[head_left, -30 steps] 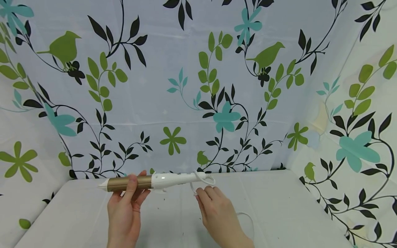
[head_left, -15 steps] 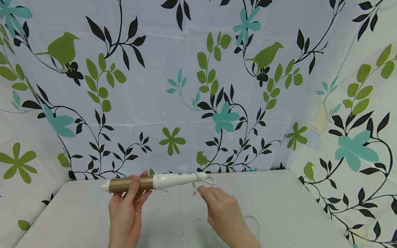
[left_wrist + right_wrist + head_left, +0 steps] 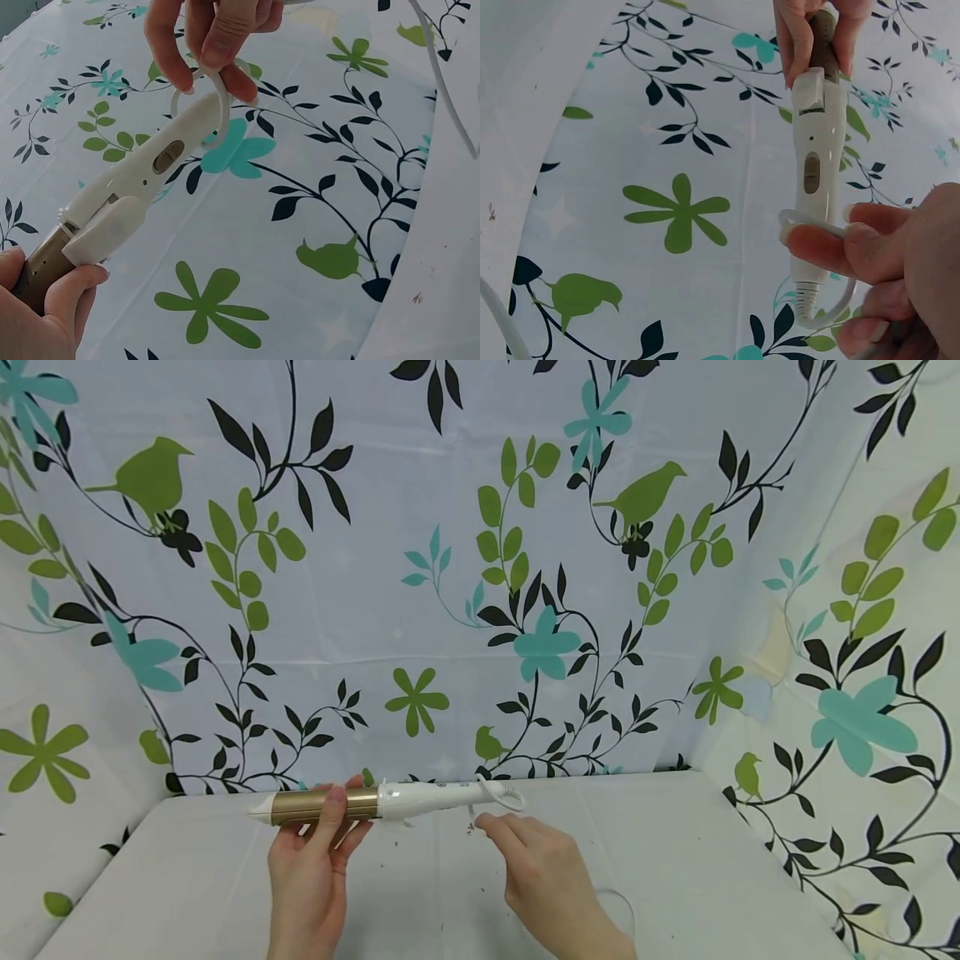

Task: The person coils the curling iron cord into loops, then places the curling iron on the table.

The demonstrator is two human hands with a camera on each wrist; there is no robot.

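Note:
A curling iron [image 3: 431,797] with a white handle and gold barrel lies level above the table, its tip to the left. My left hand [image 3: 309,877] grips the barrel, thumb across the near side. White cord [image 3: 814,219] comes off the handle's end and loops around the handle. My right hand [image 3: 551,881] pinches that cord between thumb and fingers, just below the handle's end. In the left wrist view, a brown switch [image 3: 169,157] and a white lever [image 3: 109,229] show on the handle. The cord's plug is not seen.
A white table [image 3: 405,902] spreads beneath both hands, with small dark specks on it. More of the cord [image 3: 621,902] trails behind my right wrist. A curtain [image 3: 450,568] printed with leaves, birds and flowers hangs behind and at both sides.
My left hand and the curling iron have shifted slightly right. My right hand has also moved a little right, and the cord loop by the handle's end sits differently around its fingers.

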